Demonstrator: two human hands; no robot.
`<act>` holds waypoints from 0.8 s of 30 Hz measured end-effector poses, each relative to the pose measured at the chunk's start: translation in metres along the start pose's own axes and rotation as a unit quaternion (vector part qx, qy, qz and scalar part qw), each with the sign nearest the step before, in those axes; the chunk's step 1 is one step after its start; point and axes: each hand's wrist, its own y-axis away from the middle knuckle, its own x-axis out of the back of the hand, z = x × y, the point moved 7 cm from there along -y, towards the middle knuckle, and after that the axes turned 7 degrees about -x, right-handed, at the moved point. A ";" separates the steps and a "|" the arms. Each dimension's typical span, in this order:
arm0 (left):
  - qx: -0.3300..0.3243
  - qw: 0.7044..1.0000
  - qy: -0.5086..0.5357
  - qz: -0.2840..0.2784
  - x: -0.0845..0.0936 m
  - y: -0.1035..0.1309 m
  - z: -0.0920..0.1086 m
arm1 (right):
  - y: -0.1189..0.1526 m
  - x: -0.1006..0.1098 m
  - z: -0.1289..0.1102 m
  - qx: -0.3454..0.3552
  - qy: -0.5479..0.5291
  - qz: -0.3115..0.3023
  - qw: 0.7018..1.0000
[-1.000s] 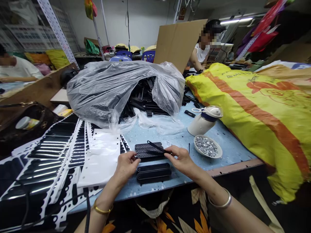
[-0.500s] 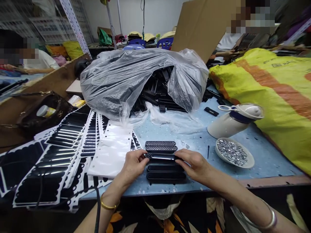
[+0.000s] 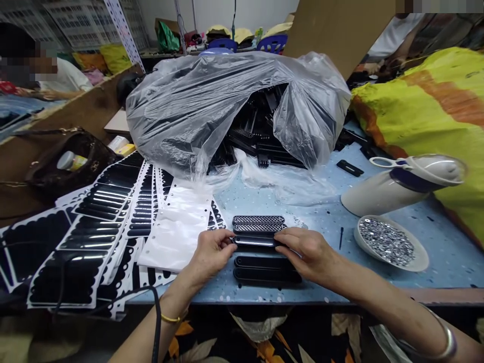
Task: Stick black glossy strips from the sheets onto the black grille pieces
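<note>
Between my two hands is a narrow black bar with a glossy black strip (image 3: 255,242) along its top. The fingers of my left hand (image 3: 210,253) pinch its left end, while the thumb and fingers of my right hand (image 3: 309,252) close on the right end. Just behind it lie black bars with a mesh pattern (image 3: 259,224), side by side. In front, nearer the table edge, rest two smooth black bars (image 3: 260,272), their right ends partly under my right hand.
Sheets of black strips (image 3: 91,237) and white paper (image 3: 177,222) spread at left. Behind sits a big plastic bag (image 3: 189,111) of black parts. At right are a bowl of small shiny pieces (image 3: 385,242), a tilted white jug (image 3: 378,194) and a yellow sack (image 3: 434,111). Other people sit beyond.
The mesh pattern that showed at the held bar's left end is now covered by the glossy strip. Both hands still grip the ends. The camera view has shifted slightly.
</note>
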 end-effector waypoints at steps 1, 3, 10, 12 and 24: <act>-0.001 1.000 -0.002 -0.001 0.000 0.000 0.001 | -0.001 0.000 0.000 0.002 -0.001 -0.002 1.000; -0.002 1.000 -0.008 -0.001 0.000 0.000 0.002 | -0.002 0.000 -0.001 0.005 -0.003 -0.007 1.000; 0.005 1.000 -0.025 -0.009 0.000 0.000 0.003 | -0.002 -0.003 0.000 -0.005 0.007 -0.010 1.000; 0.004 1.000 -0.025 -0.006 0.000 0.000 0.003 | -0.002 -0.004 -0.001 -0.002 0.017 -0.016 1.000; 0.001 1.000 -0.023 -0.003 0.001 0.000 0.002 | -0.005 -0.004 0.002 -0.019 0.007 -0.043 0.999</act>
